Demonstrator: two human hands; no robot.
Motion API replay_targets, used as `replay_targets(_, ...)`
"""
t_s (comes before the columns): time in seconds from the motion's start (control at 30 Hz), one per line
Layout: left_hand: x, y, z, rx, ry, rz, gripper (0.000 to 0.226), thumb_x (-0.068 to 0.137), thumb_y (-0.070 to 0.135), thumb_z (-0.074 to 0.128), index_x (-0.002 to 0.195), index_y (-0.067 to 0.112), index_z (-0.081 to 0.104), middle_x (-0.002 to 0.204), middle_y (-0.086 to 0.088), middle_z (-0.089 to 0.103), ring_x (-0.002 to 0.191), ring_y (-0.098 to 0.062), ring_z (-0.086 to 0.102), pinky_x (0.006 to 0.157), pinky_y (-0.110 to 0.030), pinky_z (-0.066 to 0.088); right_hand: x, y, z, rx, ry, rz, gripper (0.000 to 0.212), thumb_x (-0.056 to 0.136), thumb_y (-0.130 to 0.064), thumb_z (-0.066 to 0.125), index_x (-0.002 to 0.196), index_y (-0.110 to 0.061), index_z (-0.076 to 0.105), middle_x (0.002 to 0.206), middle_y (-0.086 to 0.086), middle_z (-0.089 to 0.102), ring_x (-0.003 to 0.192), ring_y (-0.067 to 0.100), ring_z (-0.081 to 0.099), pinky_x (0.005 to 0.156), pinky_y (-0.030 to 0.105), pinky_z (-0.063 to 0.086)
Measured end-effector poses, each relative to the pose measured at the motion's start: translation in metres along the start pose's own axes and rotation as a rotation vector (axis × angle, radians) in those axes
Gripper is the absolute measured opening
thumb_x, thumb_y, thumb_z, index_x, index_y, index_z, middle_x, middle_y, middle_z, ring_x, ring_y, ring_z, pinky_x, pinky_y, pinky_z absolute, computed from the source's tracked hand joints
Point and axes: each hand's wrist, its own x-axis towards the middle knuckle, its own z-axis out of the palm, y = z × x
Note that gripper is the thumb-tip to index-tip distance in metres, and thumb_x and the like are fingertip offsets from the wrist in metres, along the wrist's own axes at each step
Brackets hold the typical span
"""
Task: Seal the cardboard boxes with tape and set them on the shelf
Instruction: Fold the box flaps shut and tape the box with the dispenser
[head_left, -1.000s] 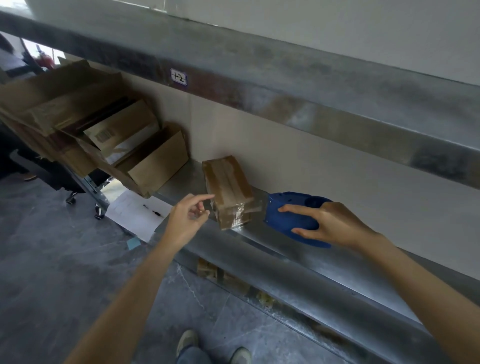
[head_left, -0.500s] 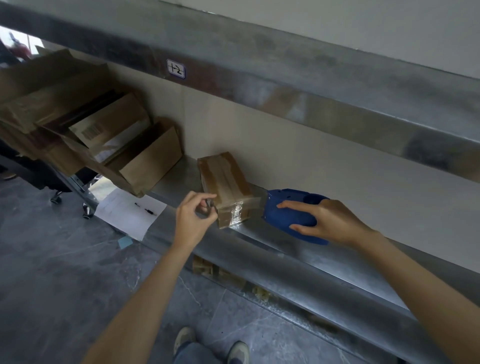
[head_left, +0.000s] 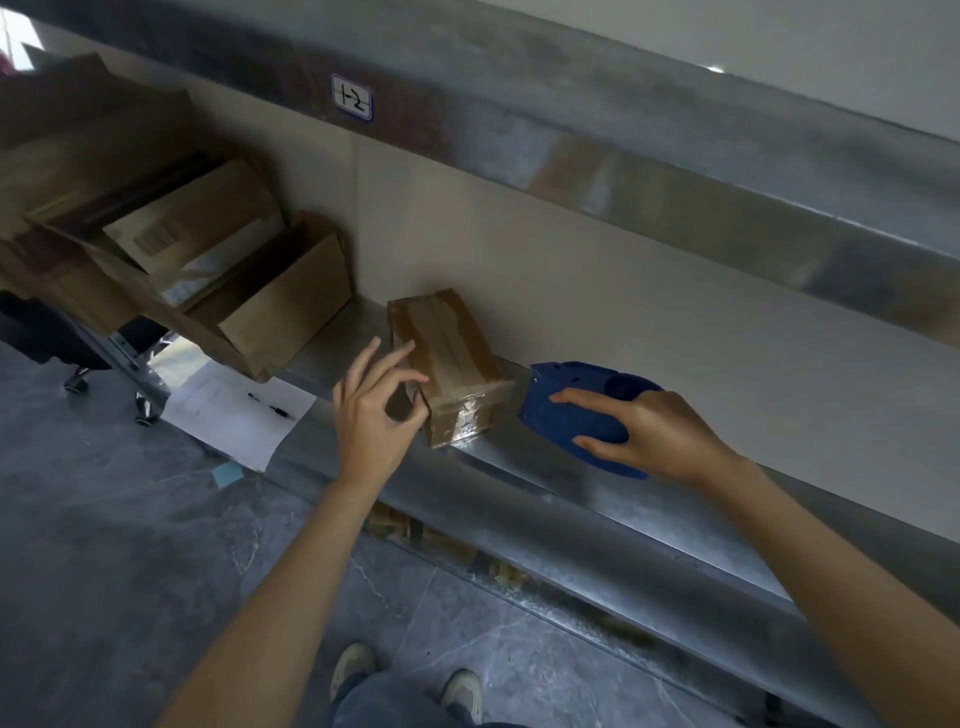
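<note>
Now steady the cardboard box (head_left: 447, 358) with the left hand (head_left: 371, 415): thumb and forefinger curled onto the near left corner, other fingers spread loosely above. Found lying flat on the metal shelf (head_left: 597, 499), back against the pale wall (head_left: 571, 291), just left of the blue tape dispenser (head_left: 566, 415) and well right of the open cartons (head_left: 280, 312). Keep the right hand (head_left: 660, 431) wrapped over the dispenser, fingers across the top, thumb under the near side. Judged nearly sealed: brown tape (head_left: 441, 332) along the lid, glossy crinkled clear tape (head_left: 467, 421) over the near end. Tape link between box and dispenser: not discernible. Press any loose ends down from the centre outward, rub along the seam to flatten wrinkles, and avoid dragging the box. Expect light, slightly yielding board with square edges; slick film over it; hard moulded plastic, rounded like a shell, on the dispenser; smooth sheet metal underneath, likely to let the box slide.
</note>
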Motion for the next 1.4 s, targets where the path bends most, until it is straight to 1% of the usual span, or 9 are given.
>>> replay_targets(0.07,0.002,-0.005,0.0,-0.089,-0.04,0.024,0.021,0.08,0.005,0.075,0.094,0.019,0.068,0.13,0.01,0.064,0.145,-0.014,0.034,0.115,-0.045,0.025,0.0,0.0,0.001,-0.005,0.015,-0.009,0.057,0.09,-0.042,0.067,0.143,-0.041,0.046,0.042,-0.014,0.019,0.034,0.001,0.02,0.04,0.015,0.017)
replay_targets(0.13,0.005,-0.008,0.001,-0.121,-0.051,0.018,0.025,0.081,0.001,0.073,0.096,0.019,0.066,0.126,0.006,0.067,0.143,-0.013,0.04,0.118,-0.048,0.025,0.0,0.0,0.002,-0.001,0.027,-0.017,0.057,0.089,-0.041,0.068,0.142,-0.041,0.047,0.042,-0.014,0.019,0.034,0.003,0.019,0.04,0.017,0.019)
replay_targets(0.33,0.011,-0.016,0.005,-0.085,-0.059,0.022,0.029,0.085,0.002,0.071,0.107,0.019,0.067,0.119,0.003,0.068,0.129,-0.005,0.05,0.116,-0.052,0.03,-0.002,-0.001,0.004,0.014,0.055,-0.013,0.058,0.086,-0.038,0.073,0.139,-0.04,0.051,0.044,-0.013,0.022,0.036,0.004,0.019,0.04,0.021,0.03)
replay_targets(0.5,0.007,-0.016,0.007,-0.075,-0.08,0.019,0.038,0.079,0.001,0.076,0.111,0.017,0.063,0.123,0.0,0.065,0.134,-0.016,0.05,0.112,-0.055,0.035,-0.002,0.0,0.006,0.007,0.045,-0.009,0.057,0.087,-0.04,0.071,0.14,-0.04,0.051,0.044,-0.014,0.019,0.035,0.002,0.018,0.041,0.02,0.025)
replay_targets(0.7,0.01,-0.017,0.001,-0.02,-0.169,0.07,0.048,0.072,0.007,0.082,0.114,0.018,0.06,0.125,0.002,0.062,0.137,-0.015,0.046,0.11,-0.056,0.037,0.0,0.0,0.009,0.027,0.042,-0.01,0.057,0.087,-0.041,0.07,0.14,-0.041,0.049,0.043,-0.015,0.016,0.034,0.001,0.019,0.043,0.013,0.017)
replay_targets(1.03,0.015,-0.013,-0.002,0.032,-0.143,0.091,0.035,0.076,0.003,0.077,0.107,0.015,0.065,0.119,0.001,0.066,0.13,-0.017,0.052,0.111,-0.056,0.036,-0.001,0.003,0.006,0.001,0.059,-0.012,0.055,0.089,-0.042,0.068,0.14,-0.041,0.05,0.044,-0.014,0.021,0.035,0.002,0.02,0.042,0.016,0.019)
replay_targets(1.17,0.014,-0.013,-0.006,0.018,-0.229,0.076,0.043,0.078,0.013,0.078,0.117,0.018,0.059,0.127,0.003,0.059,0.138,-0.015,0.043,0.111,-0.057,0.037,0.001,0.002,0.003,-0.019,0.056,-0.021,0.055,0.088,-0.041,0.069,0.14,-0.041,0.051,0.044,-0.012,0.023,0.036,0.004,0.02,0.041,0.019,0.02)
replay_targets(1.3,0.008,-0.007,-0.009,-0.028,-0.367,0.052,0.062,0.075,0.017,0.08,0.129,0.02,0.048,0.136,0.004,0.041,0.149,-0.011,0.023,0.106,-0.047,0.047,0.004,0.001,0.001,-0.033,0.048,-0.024,0.054,0.089,-0.041,0.068,0.14,-0.041,0.051,0.043,-0.012,0.021,0.035,0.003,0.018,0.04,0.021,0.024)
replay_targets(1.4,0.005,-0.004,-0.009,-0.022,-0.432,0.054,0.074,0.075,0.027,0.082,0.135,0.02,0.041,0.141,0.002,0.031,0.151,-0.011,0.013,0.108,-0.047,0.044,0.004,0.0,-0.002,-0.036,0.048,-0.027,0.054,0.088,-0.041,0.069,0.14,-0.04,0.052,0.043,-0.012,0.02,0.035,0.002,0.018,0.038,0.023,0.028)
